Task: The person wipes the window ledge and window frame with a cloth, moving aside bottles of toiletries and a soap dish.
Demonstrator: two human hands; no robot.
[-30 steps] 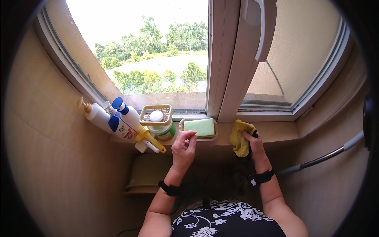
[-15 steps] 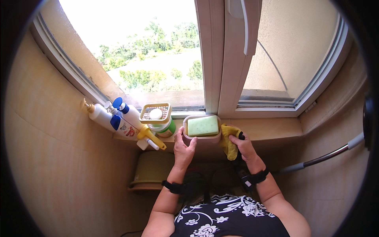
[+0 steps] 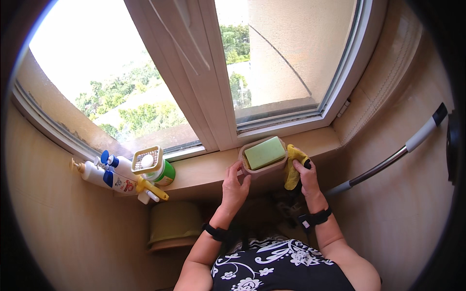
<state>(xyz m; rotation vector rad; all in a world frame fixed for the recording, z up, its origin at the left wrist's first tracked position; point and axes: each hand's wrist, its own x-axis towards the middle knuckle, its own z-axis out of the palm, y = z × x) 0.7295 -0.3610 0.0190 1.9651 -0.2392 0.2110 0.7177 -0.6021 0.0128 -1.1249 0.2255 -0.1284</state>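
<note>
A pale pink plastic box (image 3: 263, 171) is at the windowsill's front edge, between my hands. On top of it lies a light green rectangular block (image 3: 265, 152), like a sponge or a soap bar; I cannot tell which. My left hand (image 3: 235, 186) grips the left end of the box, thumb at the near side and fingers at the corner. At the other end my right hand (image 3: 307, 177) holds a bunched yellow cloth (image 3: 292, 167) against or close beside the box. Something small and black shows at my right fingertips.
Left on the sill (image 3: 201, 170) stand pump bottles (image 3: 94, 177), a yellow-handled tool (image 3: 154, 188), and a green-and-white tub (image 3: 166, 173) topped by a soap dish (image 3: 147, 160) with white soap. A basin (image 3: 172, 223) sits below. A metal pole (image 3: 383, 162) slants at right.
The pink box has shifted right along the sill, past the window's middle post, with both hands moving along. My view has swung right and tilted. The yellow cloth stays in my right hand.
</note>
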